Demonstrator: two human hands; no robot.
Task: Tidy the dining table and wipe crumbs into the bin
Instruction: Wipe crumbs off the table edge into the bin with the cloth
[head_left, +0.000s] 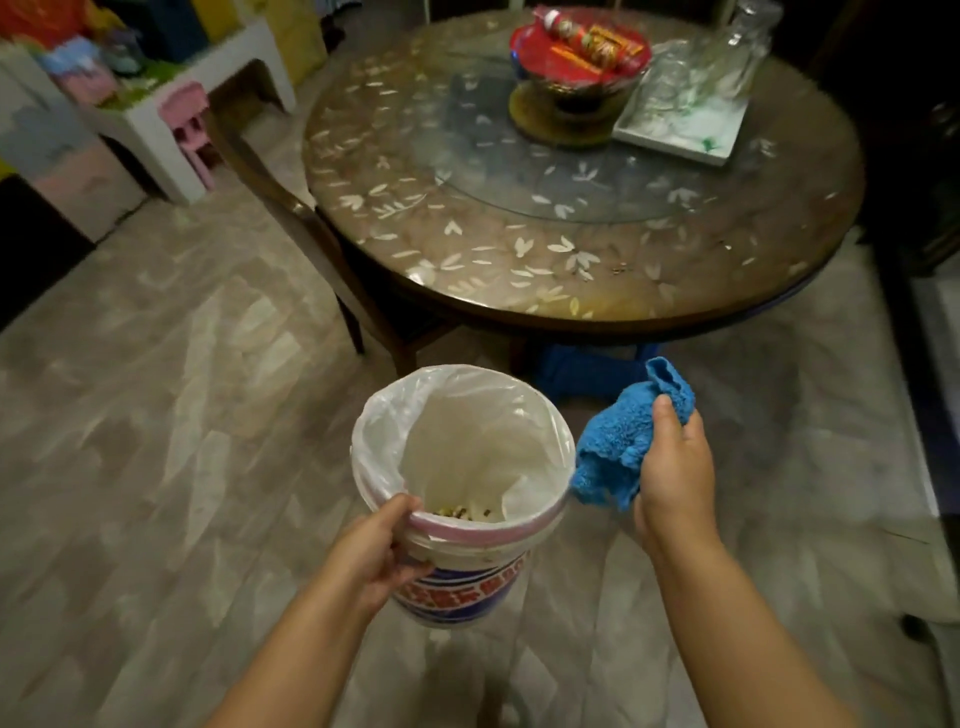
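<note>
My left hand (382, 553) grips the near rim of a white bucket bin (470, 582) lined with a clear plastic bag, held above the floor. Brownish crumbs (465, 512) lie at the bag's bottom. Beside the bin's right rim, my right hand (672, 467) is closed on a crumpled blue cloth (623, 441). Ahead stands the round dining table (467, 244) with a leaf-patterned cover. A few small crumbs (618, 268) sit near its front edge.
On the table's far side stand a red bowl with packets (579, 49) on a stand, and a white tray (680, 124) with clear glasses. A wooden chair (332, 244) is tucked at the left, a blue stool (587, 369) under the table, a children's table with a pink chair (189, 122) at the far left.
</note>
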